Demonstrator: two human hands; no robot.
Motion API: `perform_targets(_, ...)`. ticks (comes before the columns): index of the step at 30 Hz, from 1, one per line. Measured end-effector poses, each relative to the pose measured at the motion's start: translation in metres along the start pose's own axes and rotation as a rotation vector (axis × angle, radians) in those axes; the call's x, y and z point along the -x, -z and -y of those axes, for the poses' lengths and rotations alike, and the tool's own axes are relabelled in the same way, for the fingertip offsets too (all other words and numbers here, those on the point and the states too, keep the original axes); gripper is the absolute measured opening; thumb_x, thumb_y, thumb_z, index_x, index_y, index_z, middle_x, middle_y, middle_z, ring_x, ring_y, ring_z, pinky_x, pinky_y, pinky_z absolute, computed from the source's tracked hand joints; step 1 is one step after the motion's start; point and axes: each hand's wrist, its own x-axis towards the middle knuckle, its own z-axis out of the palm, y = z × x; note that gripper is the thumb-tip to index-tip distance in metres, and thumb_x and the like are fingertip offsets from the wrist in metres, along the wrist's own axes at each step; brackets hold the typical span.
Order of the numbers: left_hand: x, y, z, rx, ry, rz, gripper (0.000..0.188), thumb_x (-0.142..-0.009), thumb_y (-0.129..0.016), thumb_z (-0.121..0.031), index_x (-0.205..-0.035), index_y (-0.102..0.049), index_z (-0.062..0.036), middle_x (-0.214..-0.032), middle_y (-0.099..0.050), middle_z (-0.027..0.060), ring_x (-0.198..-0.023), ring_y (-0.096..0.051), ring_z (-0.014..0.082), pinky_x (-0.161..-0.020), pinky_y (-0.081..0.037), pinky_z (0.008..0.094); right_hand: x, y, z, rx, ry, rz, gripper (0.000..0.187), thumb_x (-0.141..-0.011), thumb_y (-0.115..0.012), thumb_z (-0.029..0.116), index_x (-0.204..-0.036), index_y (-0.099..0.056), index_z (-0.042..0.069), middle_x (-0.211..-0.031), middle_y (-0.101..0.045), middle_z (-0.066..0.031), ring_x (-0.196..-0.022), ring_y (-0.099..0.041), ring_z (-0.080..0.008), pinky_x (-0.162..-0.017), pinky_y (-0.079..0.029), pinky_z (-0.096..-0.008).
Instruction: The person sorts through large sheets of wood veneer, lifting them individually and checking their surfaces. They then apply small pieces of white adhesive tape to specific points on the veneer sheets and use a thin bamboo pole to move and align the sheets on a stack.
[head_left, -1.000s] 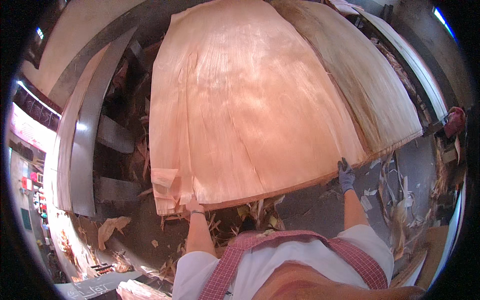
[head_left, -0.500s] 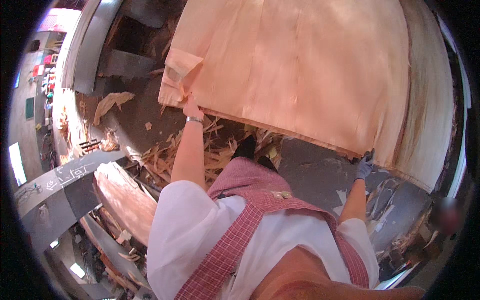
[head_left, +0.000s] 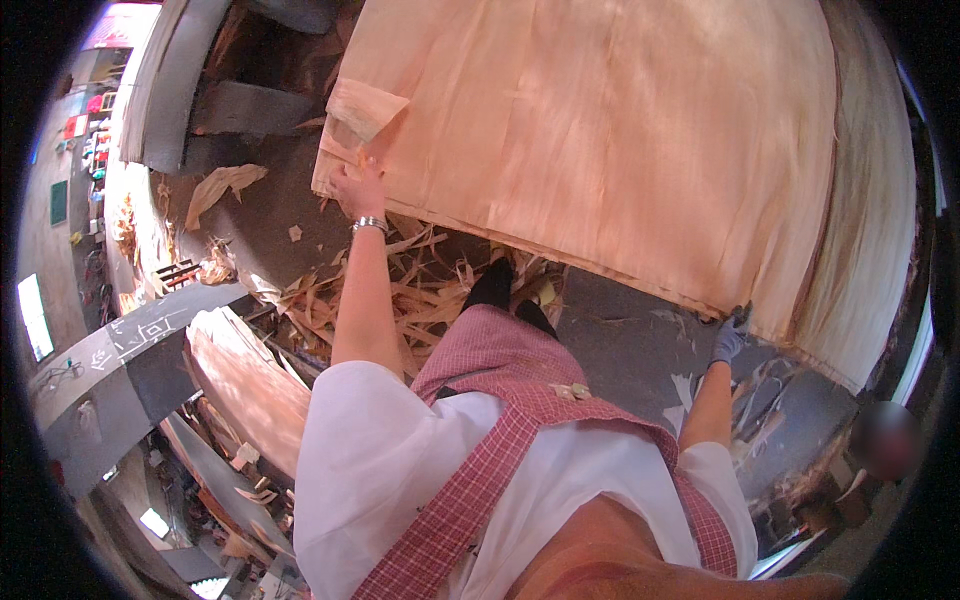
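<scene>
Wood sheet [head_left: 590,150]: might tear at left flap [head_left: 370,108] if tugged unevenly.
Left hand [head_left: 358,190], right hand [head_left: 732,338]: apart, at near edge; grip unclear.
Scraps [head_left: 400,320]: could cause slipping.

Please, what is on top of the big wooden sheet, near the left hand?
A small wood flap lies on the sheet, just beyond the left hand. What it covers cannot be seen.
</scene>
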Motion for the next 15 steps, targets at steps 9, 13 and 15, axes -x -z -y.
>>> perform_targets(9, -0.053, -0.047, 0.056, 0.722, 0.681, 0.543, 0.033, -0.087, -0.066, -0.026, -0.106, -0.067, 0.0012, -0.1, -0.069, 0.0144, -0.078, -0.067, 0.0246, -0.072, -0.054, 0.0374, 0.001, 0.002, 0.013, 0.074, 0.008, 0.004, 0.046, -0.097, -0.051, 0.022, -0.139, -0.046, 0.002, -0.137, -0.053, -0.018, -0.126, -0.051, -0.032, -0.103, -0.039, -0.0354)
perform_targets(13, -0.058, -0.044, 0.068, 0.644, 0.388, 0.468, 0.026, -0.088, -0.065, -0.023, -0.096, -0.07, 0.0013, -0.09, -0.071, 0.0115, -0.076, -0.066, 0.0185, -0.068, -0.053, 0.0336, 0.0, -0.001, 0.013, 0.092, -0.046, 0.048, 0.048, -0.099, -0.048, 0.027, -0.139, -0.045, 0.001, -0.138, -0.052, -0.0186, -0.127, -0.049, -0.0333, -0.103, -0.039, -0.036)
perform_targets(15, -0.056, -0.037, 0.05, 0.475, 0.24, 0.448, 0.024, -0.088, -0.066, -0.021, -0.094, -0.071, 0.0019, -0.088, -0.072, 0.0107, -0.077, -0.066, 0.0177, -0.065, -0.053, 0.0327, -0.002, -0.002, 0.008, 0.081, -0.036, 0.041, 0.048, -0.099, -0.047, 0.028, -0.139, -0.045, 0.001, -0.139, -0.051, -0.0185, -0.127, -0.049, -0.0336, -0.103, -0.039, -0.0359)
